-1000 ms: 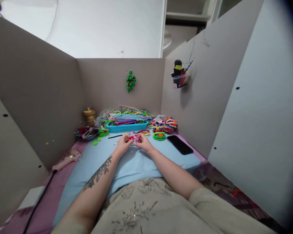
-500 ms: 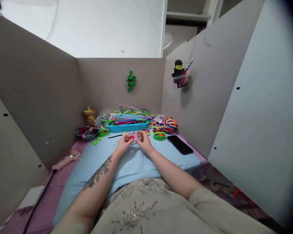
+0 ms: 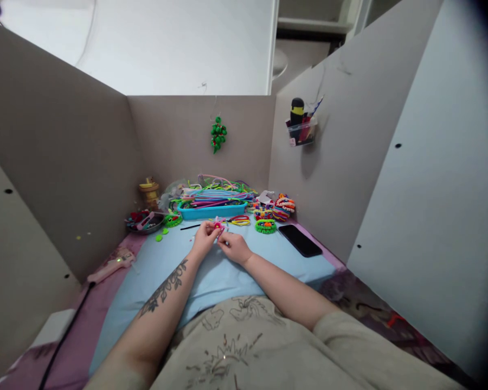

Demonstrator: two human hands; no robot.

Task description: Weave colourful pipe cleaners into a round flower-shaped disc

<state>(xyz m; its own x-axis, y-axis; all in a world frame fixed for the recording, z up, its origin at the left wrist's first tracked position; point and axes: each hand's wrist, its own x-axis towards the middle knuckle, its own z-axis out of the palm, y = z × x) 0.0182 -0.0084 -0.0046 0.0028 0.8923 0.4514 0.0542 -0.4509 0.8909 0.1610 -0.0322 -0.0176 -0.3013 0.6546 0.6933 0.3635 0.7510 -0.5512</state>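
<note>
A small pink pipe-cleaner piece [image 3: 218,223] with a darker pink middle is held up over the blue cloth. My left hand [image 3: 204,238] pinches it between thumb and fingers from the left. On its lower right side, my right hand [image 3: 235,247] has its fingers curled in and pressed against the piece's edge. The fingers hide much of the piece, so its full shape does not show. Just behind the hands lie scissors [image 3: 239,220] with red and yellow handles. A thin black stick [image 3: 190,227] rests to the left of them.
A blue tray [image 3: 211,212] heaped with pipe cleaners stands at the back. Right of it are green [image 3: 265,226] and multicoloured fuzzy pieces [image 3: 283,207], then a black phone [image 3: 300,240]. At left are a bowl of bits [image 3: 145,223] and a pink glue gun [image 3: 113,265]. Grey panels surround the table.
My right hand has turned over and moved down, its fingers now curled at the pink piece's lower edge. More of the scissors shows. My left hand keeps its hold.
</note>
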